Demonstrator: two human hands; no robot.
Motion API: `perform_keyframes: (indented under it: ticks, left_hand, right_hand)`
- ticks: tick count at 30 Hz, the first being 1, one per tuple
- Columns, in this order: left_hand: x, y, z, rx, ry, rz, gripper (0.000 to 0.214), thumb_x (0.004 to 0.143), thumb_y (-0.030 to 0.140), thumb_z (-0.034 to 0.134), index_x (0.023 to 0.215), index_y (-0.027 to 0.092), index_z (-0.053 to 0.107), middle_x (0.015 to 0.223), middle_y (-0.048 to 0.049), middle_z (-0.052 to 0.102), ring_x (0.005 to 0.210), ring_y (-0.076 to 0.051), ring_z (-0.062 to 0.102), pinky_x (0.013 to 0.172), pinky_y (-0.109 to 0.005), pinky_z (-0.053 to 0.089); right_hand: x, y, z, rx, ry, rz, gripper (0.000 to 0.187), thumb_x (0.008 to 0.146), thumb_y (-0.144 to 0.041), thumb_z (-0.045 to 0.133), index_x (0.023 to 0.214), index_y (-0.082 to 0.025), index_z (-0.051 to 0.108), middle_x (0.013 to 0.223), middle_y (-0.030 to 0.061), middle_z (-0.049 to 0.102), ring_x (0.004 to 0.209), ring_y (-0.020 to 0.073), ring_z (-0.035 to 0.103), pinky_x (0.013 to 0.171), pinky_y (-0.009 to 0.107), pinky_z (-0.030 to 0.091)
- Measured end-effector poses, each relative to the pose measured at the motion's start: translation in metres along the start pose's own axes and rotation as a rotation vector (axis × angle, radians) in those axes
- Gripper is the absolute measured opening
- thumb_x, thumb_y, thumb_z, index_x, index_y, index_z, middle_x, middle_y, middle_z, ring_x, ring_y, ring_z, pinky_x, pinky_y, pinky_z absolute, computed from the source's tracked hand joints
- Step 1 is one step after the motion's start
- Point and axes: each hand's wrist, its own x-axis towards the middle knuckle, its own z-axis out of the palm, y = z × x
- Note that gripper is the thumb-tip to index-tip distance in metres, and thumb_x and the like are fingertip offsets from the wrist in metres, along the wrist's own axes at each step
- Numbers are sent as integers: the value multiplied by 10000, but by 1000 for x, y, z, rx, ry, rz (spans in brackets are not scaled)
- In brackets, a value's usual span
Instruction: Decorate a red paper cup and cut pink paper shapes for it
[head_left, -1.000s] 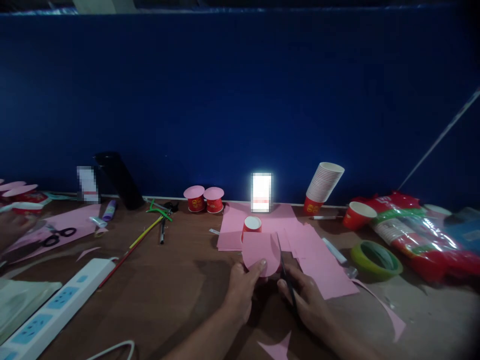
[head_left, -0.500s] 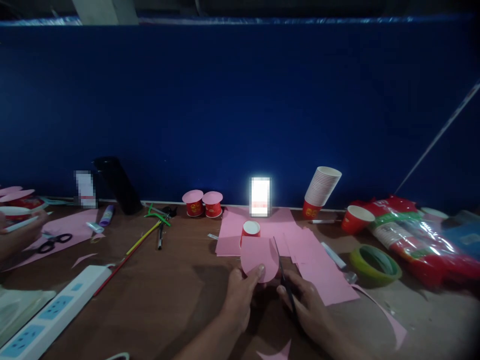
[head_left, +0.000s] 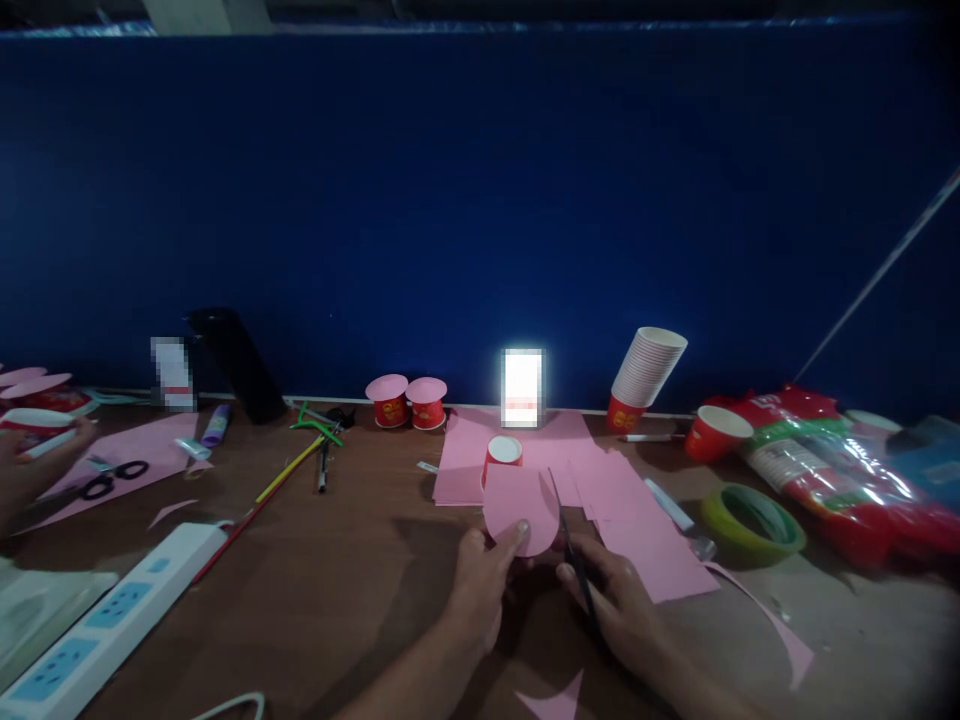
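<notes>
My left hand (head_left: pixel 480 580) pinches a rounded piece of pink paper (head_left: pixel 520 505) by its lower edge and holds it upright above the table. My right hand (head_left: pixel 615 600) grips black scissors (head_left: pixel 570 545), whose blades point up along the right edge of that piece. Just behind the held paper a red paper cup (head_left: pixel 501 455) stands upright on flat pink sheets (head_left: pixel 622 510).
A tilted stack of cups (head_left: pixel 645 375), a lone red cup (head_left: pixel 712 430), a green tape roll (head_left: pixel 752 518) and plastic bags (head_left: pixel 832 470) lie right. Two pink-capped cups (head_left: pixel 409 400) stand at the wall. A power strip (head_left: pixel 97 630) and another person's hand (head_left: pixel 26 465) are left.
Both hands keep their grip. The pink piece and scissors stay almost in place; the view only shifts slightly. The other person's hand at the left has moved a little.
</notes>
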Motion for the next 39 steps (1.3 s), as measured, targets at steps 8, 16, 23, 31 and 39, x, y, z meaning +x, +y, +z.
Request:
perform_keyframes:
  ticks: [8,16,23,31,39]
  left_hand:
    - [5,-5,-4,20,58,-3,367,616,333,750,875,101,636,786,-89,701,658,-162,637,563,-238,482]
    - [5,-5,-5,23,76,9,379,598,341,759,863,97,640,781,-86,692,625,-146,611,543,-231,473]
    - [6,-5,-7,28,74,18,358,606,326,756,860,106,635,773,-68,678,634,-130,593,539,-217,460]
    - [5,-1,-6,26,69,13,373,597,335,760,856,93,643,776,-76,675,627,-127,585,533,-217,455]
    - [8,-5,-9,36,79,1,383,585,351,765,847,100,645,773,-74,680,614,-127,586,531,-223,454]
  right_hand:
    - [1,-1,0,12,7,-11,254,863,-317,500,1051,-191,613,778,14,643,733,170,597,658,229,463]
    - [-1,2,0,-13,19,8,255,848,-328,515,1035,-195,626,804,23,663,712,176,602,637,240,477]
    - [-2,5,0,-45,11,19,277,857,-355,498,1038,-180,613,762,20,646,660,165,573,601,238,465]
    - [-2,5,-1,-60,-3,41,261,853,-363,504,1013,-186,611,698,4,598,601,152,539,540,227,441]
    - [-2,8,-1,-77,6,35,263,853,-345,507,1039,-188,606,693,-2,600,583,142,523,528,220,433]
